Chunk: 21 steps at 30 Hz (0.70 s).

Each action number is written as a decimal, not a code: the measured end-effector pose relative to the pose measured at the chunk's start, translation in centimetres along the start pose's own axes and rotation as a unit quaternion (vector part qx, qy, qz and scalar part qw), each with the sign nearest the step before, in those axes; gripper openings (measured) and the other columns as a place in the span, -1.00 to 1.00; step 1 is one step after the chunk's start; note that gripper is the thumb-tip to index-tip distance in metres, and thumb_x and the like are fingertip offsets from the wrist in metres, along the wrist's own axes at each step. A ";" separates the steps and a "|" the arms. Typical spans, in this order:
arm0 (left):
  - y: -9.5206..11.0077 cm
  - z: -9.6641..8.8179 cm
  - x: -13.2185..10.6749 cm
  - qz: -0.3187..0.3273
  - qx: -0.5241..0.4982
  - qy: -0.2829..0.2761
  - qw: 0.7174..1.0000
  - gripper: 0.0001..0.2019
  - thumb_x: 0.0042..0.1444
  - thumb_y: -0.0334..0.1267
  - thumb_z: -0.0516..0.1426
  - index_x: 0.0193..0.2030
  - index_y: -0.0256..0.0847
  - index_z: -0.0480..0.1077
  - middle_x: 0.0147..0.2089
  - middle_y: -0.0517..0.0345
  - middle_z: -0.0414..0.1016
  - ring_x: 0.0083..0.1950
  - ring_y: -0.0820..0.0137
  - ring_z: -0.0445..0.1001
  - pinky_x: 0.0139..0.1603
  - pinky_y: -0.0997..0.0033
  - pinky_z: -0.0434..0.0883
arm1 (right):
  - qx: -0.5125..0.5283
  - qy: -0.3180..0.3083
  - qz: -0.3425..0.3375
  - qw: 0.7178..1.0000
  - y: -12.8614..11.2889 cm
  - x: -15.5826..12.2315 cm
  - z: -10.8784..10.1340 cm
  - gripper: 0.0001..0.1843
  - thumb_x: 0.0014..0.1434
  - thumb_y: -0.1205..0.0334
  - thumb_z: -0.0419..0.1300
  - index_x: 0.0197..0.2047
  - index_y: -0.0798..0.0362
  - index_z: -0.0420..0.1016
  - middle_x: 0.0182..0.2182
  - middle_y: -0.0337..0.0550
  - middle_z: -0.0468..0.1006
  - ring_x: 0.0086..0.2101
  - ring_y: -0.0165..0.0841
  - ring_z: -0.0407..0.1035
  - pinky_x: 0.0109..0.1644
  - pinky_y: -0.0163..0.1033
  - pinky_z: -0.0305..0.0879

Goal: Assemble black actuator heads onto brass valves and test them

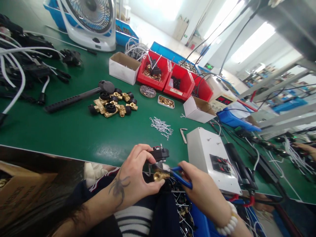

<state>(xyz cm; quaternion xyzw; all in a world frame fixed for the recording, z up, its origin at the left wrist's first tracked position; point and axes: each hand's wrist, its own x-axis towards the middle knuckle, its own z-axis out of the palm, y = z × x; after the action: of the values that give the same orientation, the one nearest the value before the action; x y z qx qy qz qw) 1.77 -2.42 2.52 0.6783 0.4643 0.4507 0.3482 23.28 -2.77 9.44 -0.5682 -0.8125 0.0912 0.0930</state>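
Green bench [111,140] bearing hammer [79,97], brass fittings [100,106], clips [161,126].

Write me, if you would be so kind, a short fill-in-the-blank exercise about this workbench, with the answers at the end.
1. The right hand holds a tool with ____ handles, while the left hand holds a black part.
2. The bracelet on the right wrist is made of white ____.
3. The row of open bins behind the round dish of pins is coloured ____.
4. The white appliance with a round grille at the back left is a ____.

Missing words: blue; beads; red; fan.
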 end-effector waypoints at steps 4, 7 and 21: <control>0.1 0.0 0.1 -0.001 -0.005 0.000 1.000 -0.70 -0.13 -0.38 0.29 -0.26 -0.21 0.30 0.02 -0.01 0.33 0.08 0.22 0.37 0.08 0.16 0.40 | 0.030 0.131 0.035 0.990 -0.2 -0.1 -0.4 -0.87 0.20 0.34 0.04 -0.21 0.01 0.38 -0.47 -0.23 0.48 -0.51 -0.40 0.38 -0.44 -0.34 0.27; 0.0 -0.1 0.1 -0.003 -0.005 -0.002 1.000 -0.69 -0.13 -0.37 0.29 -0.25 -0.20 0.30 0.02 -0.01 0.32 0.08 0.22 0.37 0.09 0.15 0.40 | 0.008 0.137 0.042 0.990 -0.1 0.0 -0.4 -0.89 0.16 0.36 0.05 -0.27 0.00 0.36 -0.53 -0.27 0.44 -0.57 -0.41 0.33 -0.50 -0.35 0.20; 0.0 -0.1 -0.1 0.000 0.003 0.003 1.000 -0.68 -0.15 -0.37 0.29 -0.26 -0.19 0.28 0.01 -0.02 0.33 0.08 0.20 0.37 0.08 0.11 0.41 | -0.053 0.023 -0.031 0.998 0.3 0.1 -0.4 -0.84 0.17 0.38 0.00 -0.33 0.01 0.38 -0.55 -0.24 0.46 -0.60 -0.39 0.34 -0.54 -0.33 0.18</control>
<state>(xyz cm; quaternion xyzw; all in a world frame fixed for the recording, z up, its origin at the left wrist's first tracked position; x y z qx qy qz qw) 1.64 -2.48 2.53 0.6781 0.4670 0.4509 0.3446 23.57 -2.53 9.78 -0.5484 -0.8313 0.0314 0.0842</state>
